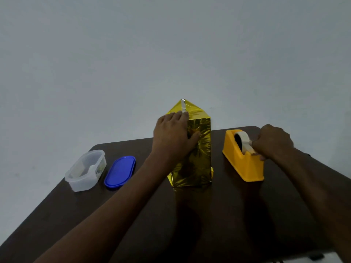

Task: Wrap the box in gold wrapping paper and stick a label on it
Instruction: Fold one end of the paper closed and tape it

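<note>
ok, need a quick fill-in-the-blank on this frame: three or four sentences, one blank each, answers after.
1. The left hand rests on the tall box wrapped in gold foil paper, which stands ____ on the dark brown table.
2. The right hand pinches tape at the ____ plastic tape dispenser.
3. The blue oval lid lies ____ the clear plastic container.

Missing words: upright; yellow; beside
</note>
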Motion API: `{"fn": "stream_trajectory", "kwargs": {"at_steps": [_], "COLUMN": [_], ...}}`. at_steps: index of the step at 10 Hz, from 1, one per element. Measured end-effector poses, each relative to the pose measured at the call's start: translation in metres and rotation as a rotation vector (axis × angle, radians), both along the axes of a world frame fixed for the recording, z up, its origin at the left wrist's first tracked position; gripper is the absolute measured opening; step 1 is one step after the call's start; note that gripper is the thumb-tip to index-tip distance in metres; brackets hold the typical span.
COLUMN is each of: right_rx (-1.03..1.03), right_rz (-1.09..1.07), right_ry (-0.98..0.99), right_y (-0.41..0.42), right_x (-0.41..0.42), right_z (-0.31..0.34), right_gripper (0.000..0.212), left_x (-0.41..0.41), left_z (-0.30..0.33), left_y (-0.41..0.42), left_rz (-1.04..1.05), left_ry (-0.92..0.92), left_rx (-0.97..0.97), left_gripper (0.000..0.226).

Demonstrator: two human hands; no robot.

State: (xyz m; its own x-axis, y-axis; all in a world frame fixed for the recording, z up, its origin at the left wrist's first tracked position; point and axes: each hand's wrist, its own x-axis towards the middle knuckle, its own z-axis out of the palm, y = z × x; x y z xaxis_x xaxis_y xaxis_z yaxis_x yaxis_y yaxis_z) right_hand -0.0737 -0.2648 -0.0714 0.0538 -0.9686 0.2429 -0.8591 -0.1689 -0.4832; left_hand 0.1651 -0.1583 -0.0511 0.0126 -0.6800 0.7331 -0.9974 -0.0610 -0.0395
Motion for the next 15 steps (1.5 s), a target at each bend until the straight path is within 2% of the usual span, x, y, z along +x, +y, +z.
{"fn": "stream_trajectory", "kwargs": {"at_steps": [1,2,3,4,5,6,8,10,12,13,15], "right_rx": [0.061,0.208,0.321,0.468,0.532,0.504,0.237,0.123,0.183,0.225,0.334], "right_rz": [-0.027,0.003,0.023,0.009,0.035,0.056,-0.052,-0.119,-0.181,-0.163,-0.112], "right_ry": [-0.044,-0.269,-0.412,-0.457,-0.506,-0.602,-0.864,-0.922,-0.997,-1.034,-1.242], "right_y": [-0.006,-0.012,-0.014,-0.012,-0.007,-0.003,0.007,0.022,0.023,0.027,0.036], "right_x": [-0.013,-0.023,-0.023,-0.017,-0.012,-0.010,-0.016,-0.014,-0.015,-0.017,-0.016], "right_z": [-0.006,-0.008,-0.007,-0.002,0.004,0.006,-0.015,-0.057,-0.067,-0.066,-0.066], "right_gripper": [0.020,0.016,0.011,0.020,0.031,0.015,0.017,0.016,0.029,0.026,0.012], "left_x": [-0.001,-0.003,-0.004,-0.005,-0.006,-0.006,-0.006,-0.007,-0.007,-0.007,-0.008], "left_z": [0.001,0.000,-0.001,0.000,0.001,0.001,0.001,0.001,0.001,0.000,0.001], "left_y": [0.001,0.004,0.005,0.005,0.005,0.006,0.005,0.005,0.006,0.005,0.006], "left_rz": [0.002,-0.001,-0.004,0.002,0.001,0.001,0.000,0.005,0.003,0.002,0.007], "left_ry": [0.008,0.015,0.017,0.020,0.019,0.022,0.027,0.029,0.021,0.021,0.024], "left_rx": [-0.003,0.007,0.015,0.026,0.026,0.029,0.030,0.032,0.027,0.027,0.027], "left_gripper": [0.064,0.063,0.063,0.063,0.062,0.062,0.062,0.061,0.061,0.061,0.062]}}
